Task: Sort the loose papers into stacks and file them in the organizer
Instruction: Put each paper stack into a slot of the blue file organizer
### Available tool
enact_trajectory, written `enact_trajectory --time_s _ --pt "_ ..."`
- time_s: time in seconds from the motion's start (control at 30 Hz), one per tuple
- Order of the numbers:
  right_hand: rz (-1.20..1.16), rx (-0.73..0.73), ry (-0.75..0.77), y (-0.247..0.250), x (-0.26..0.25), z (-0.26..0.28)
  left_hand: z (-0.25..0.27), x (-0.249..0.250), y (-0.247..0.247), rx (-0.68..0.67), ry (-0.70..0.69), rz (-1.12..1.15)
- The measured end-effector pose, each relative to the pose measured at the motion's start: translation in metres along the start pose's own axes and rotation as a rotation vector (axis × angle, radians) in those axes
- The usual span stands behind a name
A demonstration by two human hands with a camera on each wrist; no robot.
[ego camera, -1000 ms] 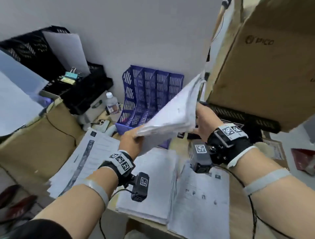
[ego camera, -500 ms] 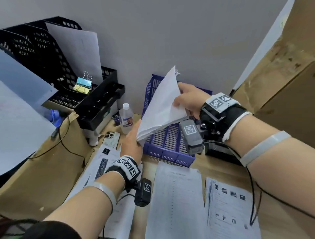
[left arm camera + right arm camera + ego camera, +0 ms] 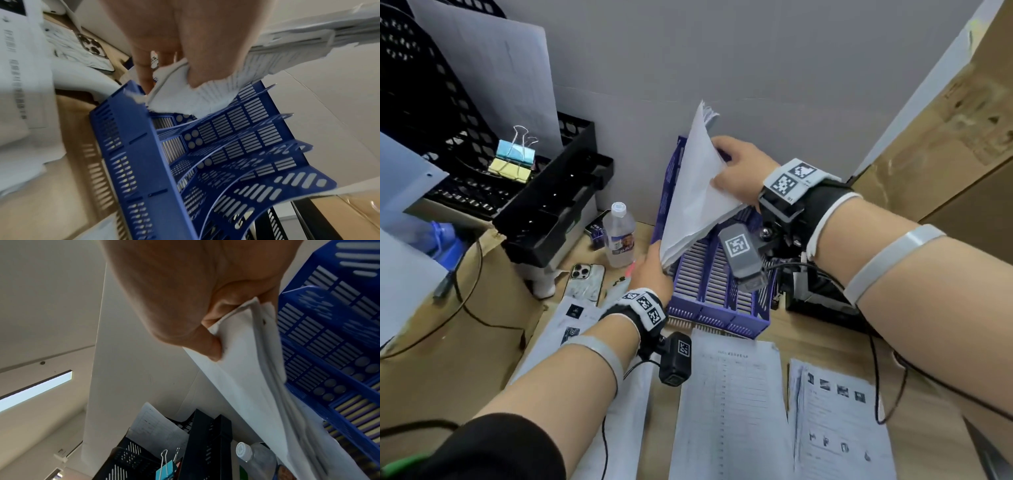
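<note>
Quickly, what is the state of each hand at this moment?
Left hand: closed, pinching the lower corner of the paper stack.
Right hand: closed, gripping the same paper stack at its upper edge.

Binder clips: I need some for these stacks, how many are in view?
2. A blue binder clip lies in the black desk organizer at the left, and a yellow binder clip lies right against it in front. Others may be hidden deeper in that organizer.

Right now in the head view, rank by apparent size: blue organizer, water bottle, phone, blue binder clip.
1. blue organizer
2. water bottle and phone: look alike, unranked
3. blue binder clip
</note>
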State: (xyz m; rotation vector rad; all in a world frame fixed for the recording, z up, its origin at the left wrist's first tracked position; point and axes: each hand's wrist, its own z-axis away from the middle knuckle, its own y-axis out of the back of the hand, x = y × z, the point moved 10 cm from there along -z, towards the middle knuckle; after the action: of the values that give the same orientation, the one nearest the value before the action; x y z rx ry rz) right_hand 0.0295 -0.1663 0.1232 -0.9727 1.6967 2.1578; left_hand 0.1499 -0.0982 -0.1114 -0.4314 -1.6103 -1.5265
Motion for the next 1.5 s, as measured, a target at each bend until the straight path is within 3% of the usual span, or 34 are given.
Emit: enact_trajectory --time_s 0.13,0.37,0.5,0.57,0.63,0.7,0.77,0.87,1.03,1.17,1.3,1.5 --pt "-0.021 0.049 0.015 -0.008 0.008 -0.012 -0.024 -0.018 -0.011 -0.072 0.157 -0.187" --pt "-0.054 0.046 -0.043 -0.039 0.042 -0.017 -0.033 -0.027 -0.027 -0.077 0.124 -0.045" --pt "-0.462 -0.081 -0.128 -0.067 0.055 0.002 -0.02 -0.039 -0.021 0.025 0.194 0.072" --pt "-0.553 -0.147 -0.131 -0.075 0.058 0.014 -0.01 -0.041 -0.016 0.073 0.255 0.107" --pt "-0.612 -0.188 -0.164 -0.076 0.075 0.029 0.007 -0.03 -0.021 0.025 0.291 0.045" --pt "-0.633 -0.184 -0.234 -0.073 0.109 0.048 0.027 -0.012 -0.049 -0.123 0.278 0.006" --pt "-0.679 -0.179 -0.339 -0.07 0.156 0.075 0.054 0.009 -0.093 -0.301 0.246 0.094" --pt "-0.704 -0.146 -0.551 -0.067 0.248 0.131 0.105 0.029 -0.168 -0.552 0.31 0.243" --pt "-0.355 -0.074 -0.887 -0.048 0.421 0.261 0.178 0.052 -0.266 -0.788 0.286 0.156" --pt "-0.261 -0.17 -1.069 -0.068 0.525 0.354 0.215 0.054 -0.315 -0.813 0.216 -0.149" --pt "-0.336 -0.15 -1.106 -0.077 0.543 0.399 0.228 0.051 -0.332 -0.657 0.294 -0.141" --pt "-0.442 -0.125 -1.119 -0.091 0.573 0.414 0.26 0.067 -0.358 -0.709 0.215 -0.128"
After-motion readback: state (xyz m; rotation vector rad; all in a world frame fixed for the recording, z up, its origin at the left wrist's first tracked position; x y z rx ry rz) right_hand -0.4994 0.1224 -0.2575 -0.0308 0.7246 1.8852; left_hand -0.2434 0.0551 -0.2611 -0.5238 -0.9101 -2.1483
